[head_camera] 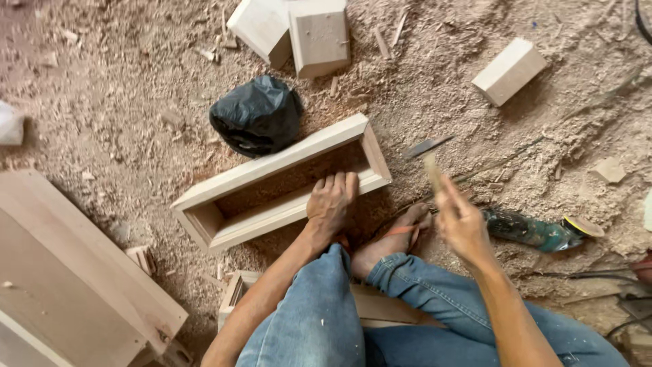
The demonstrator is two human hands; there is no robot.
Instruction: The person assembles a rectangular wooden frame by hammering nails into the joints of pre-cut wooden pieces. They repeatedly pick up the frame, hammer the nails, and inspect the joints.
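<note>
My left fingers (337, 185) curl over the near wall of the open wooden box frame (272, 163), gripping it; only sawdust shows inside. My right hand (460, 219), blurred, pinches a thin pale stick (432, 170). A green angle grinder (533, 231) lies just right; a black plastic bag (257, 114) sits beyond the frame.

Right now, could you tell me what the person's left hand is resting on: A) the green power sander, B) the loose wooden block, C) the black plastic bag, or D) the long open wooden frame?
D: the left hand lies over the near rail of the long open wooden frame, fingers curled on its edge.
</note>
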